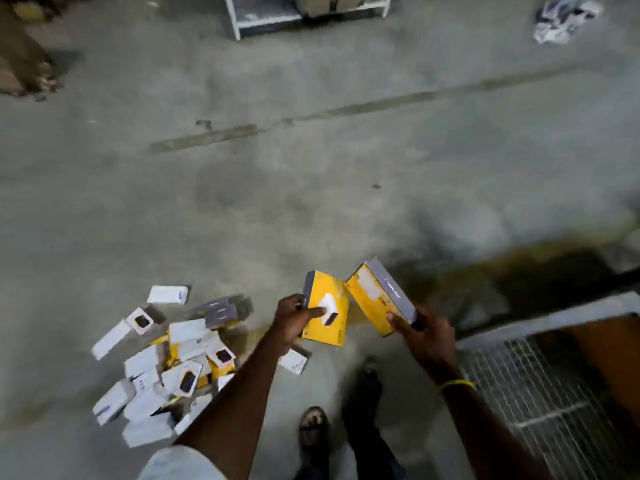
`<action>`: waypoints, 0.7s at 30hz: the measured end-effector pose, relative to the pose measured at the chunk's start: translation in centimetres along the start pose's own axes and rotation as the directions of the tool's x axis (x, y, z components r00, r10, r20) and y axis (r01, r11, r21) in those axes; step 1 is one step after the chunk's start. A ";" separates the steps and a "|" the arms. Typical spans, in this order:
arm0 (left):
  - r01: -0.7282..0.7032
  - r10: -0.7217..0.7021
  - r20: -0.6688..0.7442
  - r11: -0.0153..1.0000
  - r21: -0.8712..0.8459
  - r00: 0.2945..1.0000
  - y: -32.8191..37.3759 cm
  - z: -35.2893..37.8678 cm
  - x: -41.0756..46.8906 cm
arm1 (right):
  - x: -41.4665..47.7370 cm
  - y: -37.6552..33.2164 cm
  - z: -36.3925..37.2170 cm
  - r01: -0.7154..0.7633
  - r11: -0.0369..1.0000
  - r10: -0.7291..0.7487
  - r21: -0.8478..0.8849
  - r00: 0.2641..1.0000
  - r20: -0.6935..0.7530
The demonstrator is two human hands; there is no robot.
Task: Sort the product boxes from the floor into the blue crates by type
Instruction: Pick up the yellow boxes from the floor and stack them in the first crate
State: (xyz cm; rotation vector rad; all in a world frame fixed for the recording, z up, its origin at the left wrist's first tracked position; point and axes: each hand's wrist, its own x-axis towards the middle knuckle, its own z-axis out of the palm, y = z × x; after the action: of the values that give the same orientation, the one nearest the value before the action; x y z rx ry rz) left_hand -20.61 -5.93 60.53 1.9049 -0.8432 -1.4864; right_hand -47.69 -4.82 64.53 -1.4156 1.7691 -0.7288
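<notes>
My left hand (294, 318) grips a yellow product box (329, 308) with a white device printed on its face. My right hand (427, 336) holds a second yellow box (372, 299) with a grey side, tilted and touching the first at its top corner. Both boxes are held above the concrete floor in the lower middle of the head view. A pile of white, yellow and grey product boxes (166, 362) lies on the floor to the lower left. No blue crate is in view.
A white wire-mesh grid (540, 382) with an orange surface (602, 358) behind it sits at the lower right. My feet (313, 429) stand below the hands. A white shelf frame (263, 15) is at the top, crumpled plastic (564, 19) at the top right.
</notes>
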 end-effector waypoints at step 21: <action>-0.961 0.101 0.995 0.272 -0.051 -0.024 34.8 32.4 -30.4 | -31.0 -4.4 -44.8 -0.127 0.986 0.141 0.105 0.981 -0.132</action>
State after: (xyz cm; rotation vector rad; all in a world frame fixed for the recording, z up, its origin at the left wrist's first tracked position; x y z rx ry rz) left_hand -62.23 -6.55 98.56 0.2388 -2.8384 -1.4673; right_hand -78.75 23.59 99.41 -1.1941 1.8898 -0.8463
